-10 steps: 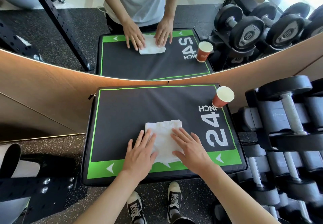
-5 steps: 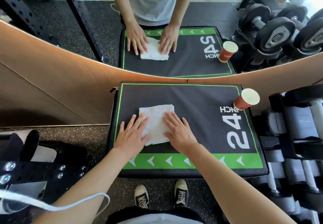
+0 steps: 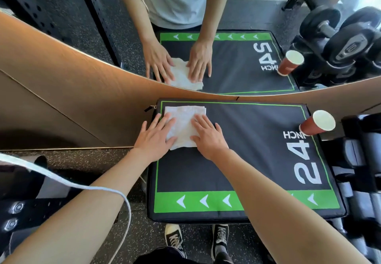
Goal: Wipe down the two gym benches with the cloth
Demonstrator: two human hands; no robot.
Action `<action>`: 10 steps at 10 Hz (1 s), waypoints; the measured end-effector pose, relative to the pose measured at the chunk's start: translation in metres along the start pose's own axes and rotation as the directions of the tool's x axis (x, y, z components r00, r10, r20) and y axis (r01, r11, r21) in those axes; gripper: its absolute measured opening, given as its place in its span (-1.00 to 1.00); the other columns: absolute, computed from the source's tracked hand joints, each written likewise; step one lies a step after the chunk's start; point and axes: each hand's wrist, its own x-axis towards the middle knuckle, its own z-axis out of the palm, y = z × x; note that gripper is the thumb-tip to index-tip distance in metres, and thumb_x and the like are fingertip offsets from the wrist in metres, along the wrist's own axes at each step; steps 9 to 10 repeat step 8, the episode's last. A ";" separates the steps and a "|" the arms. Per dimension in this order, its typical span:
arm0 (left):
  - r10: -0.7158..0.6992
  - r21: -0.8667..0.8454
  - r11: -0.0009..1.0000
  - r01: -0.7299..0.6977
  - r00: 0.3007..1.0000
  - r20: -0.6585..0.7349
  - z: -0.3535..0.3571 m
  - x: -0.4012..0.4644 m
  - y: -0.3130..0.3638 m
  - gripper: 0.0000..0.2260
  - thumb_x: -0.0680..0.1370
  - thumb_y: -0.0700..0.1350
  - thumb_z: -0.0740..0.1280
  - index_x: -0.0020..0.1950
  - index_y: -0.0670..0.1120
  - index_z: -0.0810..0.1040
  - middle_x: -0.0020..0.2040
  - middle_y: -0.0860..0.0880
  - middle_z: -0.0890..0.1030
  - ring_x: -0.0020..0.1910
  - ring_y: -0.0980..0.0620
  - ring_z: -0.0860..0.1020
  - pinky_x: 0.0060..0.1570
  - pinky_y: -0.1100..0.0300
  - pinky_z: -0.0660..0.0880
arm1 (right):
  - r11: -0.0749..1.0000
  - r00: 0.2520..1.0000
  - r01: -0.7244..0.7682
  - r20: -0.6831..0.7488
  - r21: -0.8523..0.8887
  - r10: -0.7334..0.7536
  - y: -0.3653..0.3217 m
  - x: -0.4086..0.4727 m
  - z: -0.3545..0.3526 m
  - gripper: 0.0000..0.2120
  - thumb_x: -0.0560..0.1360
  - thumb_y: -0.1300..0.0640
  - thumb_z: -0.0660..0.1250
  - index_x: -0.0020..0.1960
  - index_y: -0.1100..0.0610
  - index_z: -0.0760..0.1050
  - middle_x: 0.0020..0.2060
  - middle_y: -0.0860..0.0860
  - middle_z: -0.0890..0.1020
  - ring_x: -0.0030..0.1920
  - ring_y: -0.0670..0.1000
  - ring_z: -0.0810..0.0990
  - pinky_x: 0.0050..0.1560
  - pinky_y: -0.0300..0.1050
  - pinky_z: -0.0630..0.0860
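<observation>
The white cloth [image 3: 183,126] lies flat at the far-left corner of the padded box top [image 3: 243,140], a black pad w/ green border marked "24 INCH"; this serves as the bench surface being wiped. Cloth is spread, not bunched, so max area contacts the pad per stroke.

Left hand [image 3: 153,138]: fingers straight and splayed, palm down, pressing the cloth's left edge, w/ outer fingers overhanging the pad edge. Right hand [image 3: 208,136]: fingers straight, palm down, pressing the cloth's right edge. Neither hand grips; both pin the cloth by flat pressure, which suits sliding it w/o wrinkling.

Judgement: wipe of this surface is in progress, approx. at the far-left corner; a second bench is not identifiable in view.

A red paper cup [image 3: 316,122] stands at the far-right corner of the pad, well apart from the cloth; likely an obstacle when strokes reach that side. Dumbbell rack [image 3: 362,150] sits just beside the pad, right. Mirror [image 3: 226,37] behind reflects the setup.
</observation>
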 end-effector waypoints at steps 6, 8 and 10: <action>-0.051 -0.041 0.998 0.049 0.997 -0.061 -0.012 -0.021 -0.017 -0.42 0.72 0.24 0.09 0.71 0.18 0.02 0.74 0.09 -0.04 0.72 -0.03 -0.11 0.61 -0.33 0.05 | 1.000 1.000 0.000 -0.006 0.029 0.000 0.005 -0.003 -0.014 -0.42 0.73 -0.03 0.17 0.69 -0.05 0.07 0.69 -0.11 0.01 0.68 0.03 -0.03 0.62 0.21 0.08; -0.232 -0.081 0.972 0.221 0.959 -0.163 -0.010 -0.070 0.002 -0.40 0.70 0.25 0.12 0.71 0.13 0.09 0.73 0.09 0.01 0.71 -0.01 -0.05 0.60 -0.28 0.08 | 0.990 0.992 0.117 -0.059 0.077 -0.113 -0.003 -0.018 -0.027 -0.43 0.72 -0.11 0.19 0.67 -0.05 0.15 0.69 -0.06 0.09 0.68 0.03 0.02 0.64 0.19 0.06; -0.232 -0.081 0.972 0.221 0.959 -0.163 -0.010 -0.070 0.002 -0.40 0.70 0.25 0.12 0.71 0.13 0.09 0.73 0.09 0.01 0.71 -0.01 -0.05 0.60 -0.28 0.08 | 0.990 0.992 0.117 -0.059 0.077 -0.113 -0.003 -0.018 -0.027 -0.43 0.72 -0.11 0.19 0.67 -0.05 0.15 0.69 -0.06 0.09 0.68 0.03 0.02 0.64 0.19 0.06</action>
